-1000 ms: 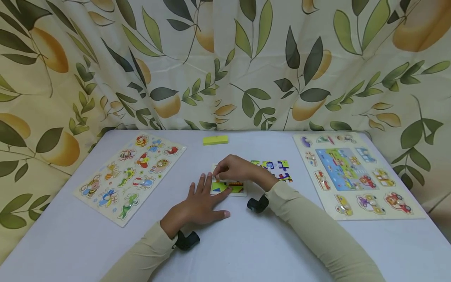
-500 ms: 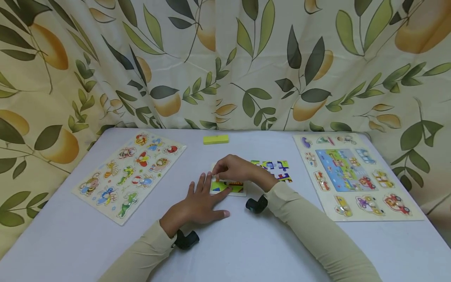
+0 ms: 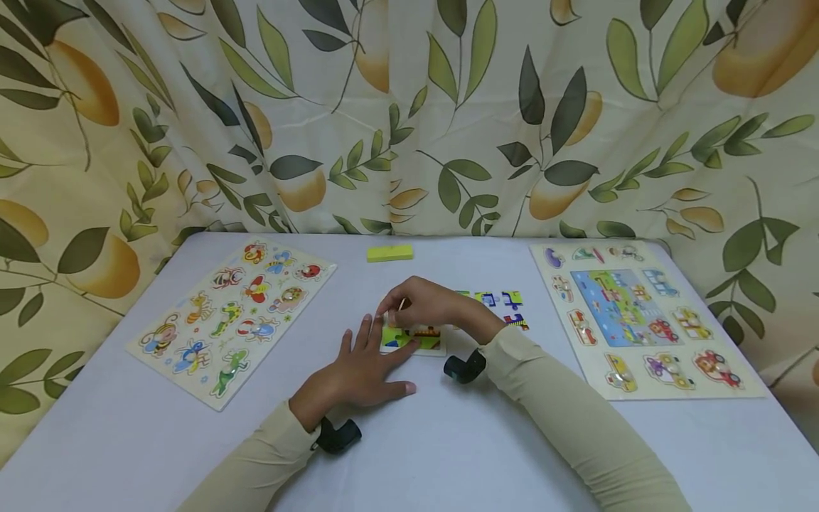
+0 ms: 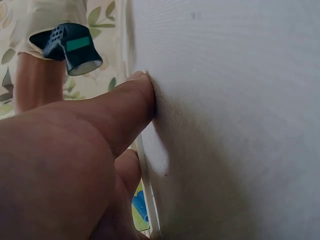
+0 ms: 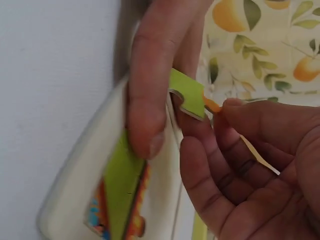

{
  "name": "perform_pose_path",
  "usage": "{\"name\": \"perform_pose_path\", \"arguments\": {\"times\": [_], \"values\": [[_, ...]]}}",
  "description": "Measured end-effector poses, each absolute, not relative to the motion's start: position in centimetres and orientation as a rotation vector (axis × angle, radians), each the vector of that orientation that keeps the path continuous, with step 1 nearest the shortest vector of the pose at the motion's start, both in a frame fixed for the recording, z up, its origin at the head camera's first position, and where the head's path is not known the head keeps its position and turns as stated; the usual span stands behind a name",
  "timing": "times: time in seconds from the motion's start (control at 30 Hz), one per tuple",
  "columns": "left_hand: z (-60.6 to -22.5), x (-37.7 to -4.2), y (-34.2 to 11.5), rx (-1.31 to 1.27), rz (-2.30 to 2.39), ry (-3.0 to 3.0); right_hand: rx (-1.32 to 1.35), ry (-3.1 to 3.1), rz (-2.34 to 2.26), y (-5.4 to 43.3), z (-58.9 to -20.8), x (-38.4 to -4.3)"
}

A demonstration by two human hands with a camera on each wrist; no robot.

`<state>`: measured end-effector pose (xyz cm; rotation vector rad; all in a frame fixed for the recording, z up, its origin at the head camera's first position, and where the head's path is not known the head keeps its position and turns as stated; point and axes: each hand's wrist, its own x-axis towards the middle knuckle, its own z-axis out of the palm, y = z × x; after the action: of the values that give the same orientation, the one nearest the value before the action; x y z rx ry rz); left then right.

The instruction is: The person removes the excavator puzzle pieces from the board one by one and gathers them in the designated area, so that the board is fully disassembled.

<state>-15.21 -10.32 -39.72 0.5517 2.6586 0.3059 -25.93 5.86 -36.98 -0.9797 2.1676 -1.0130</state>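
My left hand (image 3: 348, 377) lies spread on the table, its straight fingers reaching onto a small white-rimmed puzzle board (image 5: 75, 175). One left fingertip presses beside a green fitted piece (image 5: 122, 185) there. Above the board's upper left, my right hand (image 3: 419, 302) pinches a green jigsaw piece (image 5: 187, 95) by its orange end, between thumb and finger. A curved notch shows in that piece, which is tilted close to the left fingers. From the left wrist, the left thumb (image 4: 130, 105) touches the white cloth, with a strip of the board's edge below it.
Several loose jigsaw pieces (image 3: 512, 299) lie just right of the board, partly behind the right wrist. A yellow block (image 3: 389, 253) sits at the back. An insect puzzle board (image 3: 233, 320) is on the left, a vehicle puzzle board (image 3: 649, 323) on the right. A patterned curtain (image 3: 397, 114) hangs behind.
My right fingers have shifted slightly up and left over the board's corner, showing more of the gap beneath them. The left hand has stayed in place.
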Motion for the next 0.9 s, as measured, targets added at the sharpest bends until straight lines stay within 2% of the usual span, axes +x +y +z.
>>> {"name": "perform_pose_path", "arguments": {"times": [0.9], "values": [[-39.5,-15.09,-10.37,0.548,0.319,2.646,-0.954,2.101,-1.163,6.2,-37.34,-25.72]]}}
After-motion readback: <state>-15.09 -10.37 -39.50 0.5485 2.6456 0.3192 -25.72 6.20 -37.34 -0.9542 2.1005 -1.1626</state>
